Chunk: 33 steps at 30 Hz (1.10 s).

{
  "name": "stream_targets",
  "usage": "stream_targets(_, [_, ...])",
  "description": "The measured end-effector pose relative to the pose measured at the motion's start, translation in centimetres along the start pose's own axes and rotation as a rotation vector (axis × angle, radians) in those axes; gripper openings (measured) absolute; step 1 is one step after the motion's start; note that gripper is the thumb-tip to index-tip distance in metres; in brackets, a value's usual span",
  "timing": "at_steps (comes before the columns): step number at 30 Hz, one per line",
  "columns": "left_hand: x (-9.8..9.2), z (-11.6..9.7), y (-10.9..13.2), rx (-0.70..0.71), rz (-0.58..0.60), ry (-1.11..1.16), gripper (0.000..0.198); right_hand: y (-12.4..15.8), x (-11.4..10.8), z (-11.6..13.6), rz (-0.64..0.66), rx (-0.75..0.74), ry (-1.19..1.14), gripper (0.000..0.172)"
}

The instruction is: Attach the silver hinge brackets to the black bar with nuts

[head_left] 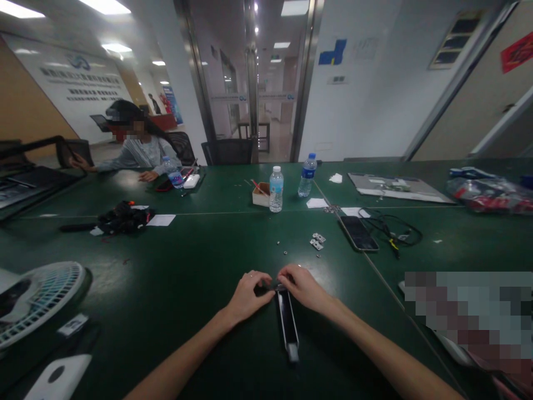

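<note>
A long narrow metal bar (288, 322), dark along its middle with pale edges, lies on the green table pointing away from me. A grey block (293, 352) sits at its near end. My left hand (251, 295) is closed in a pinch at the bar's far left corner. From the other side, my right hand (303, 284) pinches at the same far end. The fingertips nearly meet over a small metallic piece whose kind is hidden. Beyond my hands lie several small metal plates with holes (317, 241) and a few tiny loose parts (285, 253).
Water bottles (276, 190) and a small open box (261, 195) stand farther back. To the right are a phone (358, 233) and a coiled cable (406, 233). A fan (41, 300) is at left. Across the table, another person (141, 144) sits at the left.
</note>
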<state>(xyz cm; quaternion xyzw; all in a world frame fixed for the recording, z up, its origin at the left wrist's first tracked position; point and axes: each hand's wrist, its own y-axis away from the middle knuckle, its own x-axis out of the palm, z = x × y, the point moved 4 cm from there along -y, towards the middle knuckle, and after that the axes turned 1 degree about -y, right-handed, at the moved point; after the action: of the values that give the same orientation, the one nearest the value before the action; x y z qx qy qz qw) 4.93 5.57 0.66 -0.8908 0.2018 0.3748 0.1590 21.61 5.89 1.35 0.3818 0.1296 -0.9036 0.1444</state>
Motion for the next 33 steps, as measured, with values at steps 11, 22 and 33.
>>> stream_targets(11, [-0.3, 0.0, 0.2, 0.038, -0.110, 0.055, 0.009, -0.2, 1.3, 1.1, 0.013, -0.041, -0.005, 0.019])
stream_targets(22, [-0.5, 0.0, 0.3, 0.031, -0.139, 0.067, 0.011, -0.2, -0.7, 1.5, 0.139, -0.059, 0.068, 0.022])
stream_targets(33, [-0.2, 0.1, 0.2, -0.065, 0.015, 0.043, 0.013, 1.0, -2.5, -1.0, 0.389, -0.023, 0.262, 0.017])
